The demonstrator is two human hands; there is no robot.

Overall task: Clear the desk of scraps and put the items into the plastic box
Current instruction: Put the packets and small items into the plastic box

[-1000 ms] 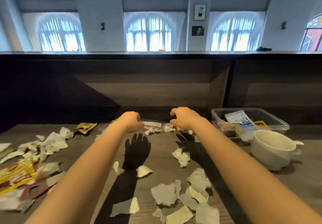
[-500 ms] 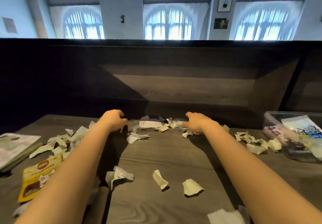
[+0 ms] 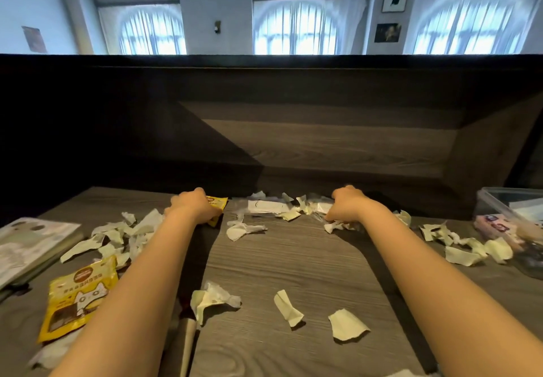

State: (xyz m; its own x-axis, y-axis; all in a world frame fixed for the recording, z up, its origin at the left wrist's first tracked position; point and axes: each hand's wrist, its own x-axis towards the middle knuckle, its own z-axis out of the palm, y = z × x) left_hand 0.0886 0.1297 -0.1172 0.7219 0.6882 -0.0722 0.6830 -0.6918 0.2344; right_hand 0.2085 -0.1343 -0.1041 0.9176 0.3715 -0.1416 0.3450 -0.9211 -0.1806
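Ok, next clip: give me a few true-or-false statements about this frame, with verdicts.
1. The left hand and right hand both reach to the far edge of the desk. True.
2. The clear plastic box stands at the left edge of view. False: it stands at the right edge.
3. A yellow packet with a cat drawing lies beside the left forearm. True.
4. The desk is free of paper scraps. False: torn scraps lie scattered across it.
5. The left hand touches a small yellow packet. True.
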